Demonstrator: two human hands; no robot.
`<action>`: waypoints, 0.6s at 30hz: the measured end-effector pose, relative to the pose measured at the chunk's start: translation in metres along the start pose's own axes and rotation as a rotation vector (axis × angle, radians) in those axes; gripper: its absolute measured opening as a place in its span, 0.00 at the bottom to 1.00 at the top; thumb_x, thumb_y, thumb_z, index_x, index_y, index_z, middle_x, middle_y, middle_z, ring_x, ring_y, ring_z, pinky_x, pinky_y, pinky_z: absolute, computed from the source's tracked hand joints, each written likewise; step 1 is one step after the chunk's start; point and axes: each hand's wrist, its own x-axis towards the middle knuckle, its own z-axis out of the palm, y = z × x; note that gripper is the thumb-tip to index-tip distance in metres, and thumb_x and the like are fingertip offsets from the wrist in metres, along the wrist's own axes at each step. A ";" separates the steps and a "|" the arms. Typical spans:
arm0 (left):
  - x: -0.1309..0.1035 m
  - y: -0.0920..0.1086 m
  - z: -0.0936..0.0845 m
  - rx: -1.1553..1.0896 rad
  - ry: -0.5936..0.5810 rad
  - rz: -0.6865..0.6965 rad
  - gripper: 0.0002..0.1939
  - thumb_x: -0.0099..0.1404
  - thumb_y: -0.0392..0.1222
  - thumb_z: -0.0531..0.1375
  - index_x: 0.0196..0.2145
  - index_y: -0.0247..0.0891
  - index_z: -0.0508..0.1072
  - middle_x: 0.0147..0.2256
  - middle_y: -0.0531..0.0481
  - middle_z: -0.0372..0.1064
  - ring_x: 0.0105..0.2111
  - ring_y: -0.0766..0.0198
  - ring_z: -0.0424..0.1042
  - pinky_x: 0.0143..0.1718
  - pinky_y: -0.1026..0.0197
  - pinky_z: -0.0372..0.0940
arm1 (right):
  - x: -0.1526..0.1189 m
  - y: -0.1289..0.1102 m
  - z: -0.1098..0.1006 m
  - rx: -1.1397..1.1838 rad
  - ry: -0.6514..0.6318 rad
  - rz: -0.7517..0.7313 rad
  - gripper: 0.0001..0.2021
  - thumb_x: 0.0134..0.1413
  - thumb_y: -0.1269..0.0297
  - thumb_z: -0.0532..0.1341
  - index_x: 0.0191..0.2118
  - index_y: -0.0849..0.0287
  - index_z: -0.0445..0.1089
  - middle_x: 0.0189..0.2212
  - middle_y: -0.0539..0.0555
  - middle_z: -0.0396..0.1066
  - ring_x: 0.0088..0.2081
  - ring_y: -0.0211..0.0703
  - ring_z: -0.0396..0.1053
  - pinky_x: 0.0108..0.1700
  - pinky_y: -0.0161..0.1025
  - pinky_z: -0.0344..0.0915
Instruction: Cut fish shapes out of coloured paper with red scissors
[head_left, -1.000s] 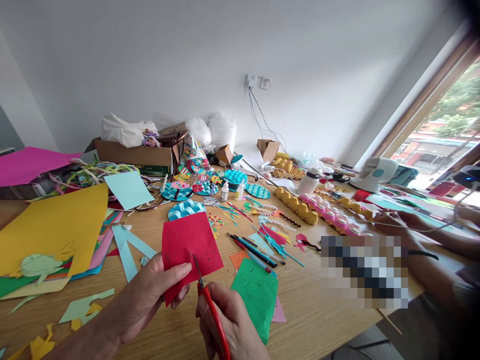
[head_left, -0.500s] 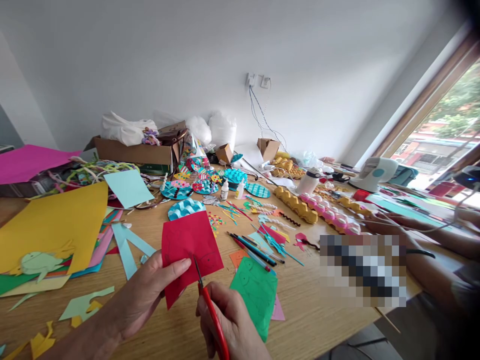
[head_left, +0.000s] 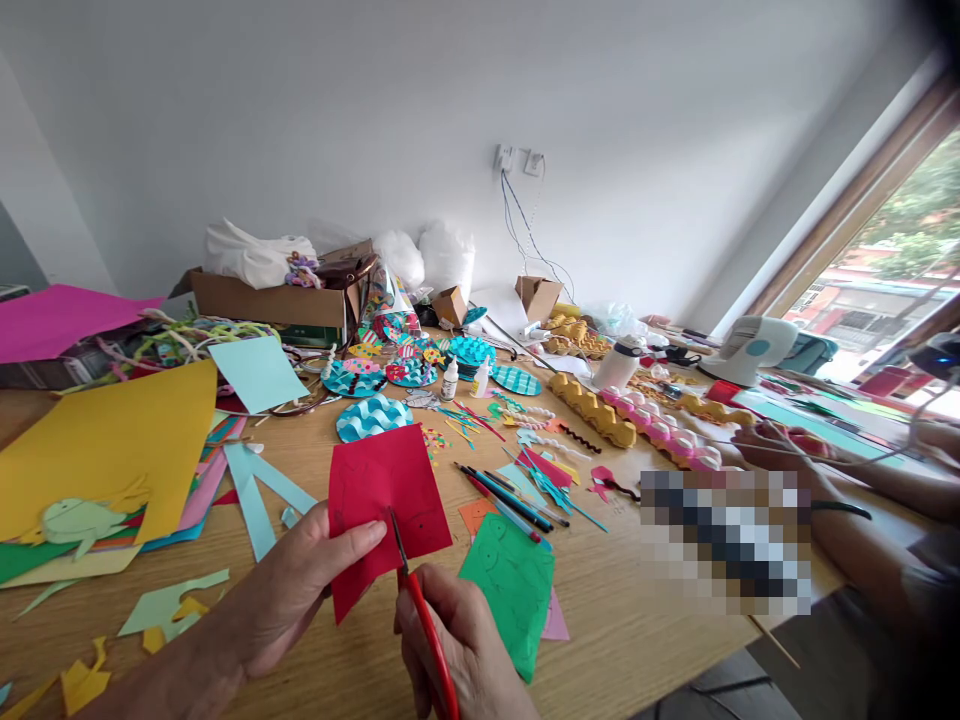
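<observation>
Lower centre of frame: left hand (head_left: 301, 582) pinching red paper (head_left: 382, 475) | right hand (head_left: 466, 628) gripping scissors (head_left: 427, 622), blade at paper | paper slightly further frame-right than before

The paper (head_left: 426, 470) is red with dark lines, the scissors (head_left: 430, 635) red-handled, the sheet (head_left: 514, 595) green, the disc (head_left: 375, 417) wavy blue-and-white.

Red paper (head_left: 379, 475) is hiding most fingers of the left grip (head_left: 319, 580). Below the right grip (head_left: 461, 630), the bottom edge is cutting off the scissors (head_left: 433, 635). Right of both, pixelation is blurring a patch over the worktop (head_left: 611, 610).
</observation>
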 end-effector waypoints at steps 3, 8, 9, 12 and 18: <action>0.001 -0.002 0.000 -0.007 -0.017 -0.013 0.13 0.54 0.46 0.69 0.36 0.39 0.79 0.31 0.50 0.79 0.33 0.58 0.74 0.35 0.61 0.68 | 0.000 0.001 -0.001 0.016 -0.005 -0.011 0.33 0.42 0.25 0.53 0.23 0.57 0.58 0.10 0.42 0.54 0.11 0.28 0.51 0.12 0.26 0.46; -0.001 -0.002 0.002 -0.021 -0.107 -0.010 0.14 0.57 0.45 0.67 0.42 0.41 0.79 0.37 0.48 0.80 0.35 0.56 0.75 0.39 0.57 0.69 | 0.001 0.001 -0.002 0.056 -0.036 -0.055 0.32 0.43 0.28 0.55 0.24 0.57 0.58 0.11 0.41 0.54 0.11 0.28 0.50 0.13 0.27 0.48; -0.002 -0.002 0.002 -0.024 -0.118 -0.007 0.13 0.58 0.44 0.67 0.42 0.41 0.79 0.37 0.48 0.80 0.34 0.57 0.75 0.39 0.57 0.69 | 0.001 0.000 -0.002 0.055 -0.035 -0.054 0.32 0.43 0.27 0.55 0.24 0.58 0.58 0.11 0.41 0.54 0.11 0.28 0.50 0.13 0.27 0.48; -0.002 -0.002 0.001 -0.031 -0.139 -0.020 0.13 0.59 0.44 0.65 0.43 0.42 0.78 0.36 0.48 0.80 0.32 0.58 0.75 0.38 0.57 0.69 | 0.001 -0.001 -0.002 0.046 -0.034 -0.037 0.32 0.43 0.27 0.54 0.24 0.57 0.58 0.11 0.42 0.54 0.11 0.28 0.50 0.12 0.27 0.48; 0.000 -0.002 0.001 -0.024 -0.122 -0.035 0.12 0.58 0.44 0.66 0.41 0.40 0.79 0.36 0.47 0.80 0.36 0.55 0.76 0.41 0.55 0.69 | 0.001 0.001 -0.002 0.022 -0.009 -0.012 0.35 0.38 0.24 0.53 0.23 0.57 0.58 0.10 0.42 0.54 0.11 0.28 0.51 0.11 0.26 0.48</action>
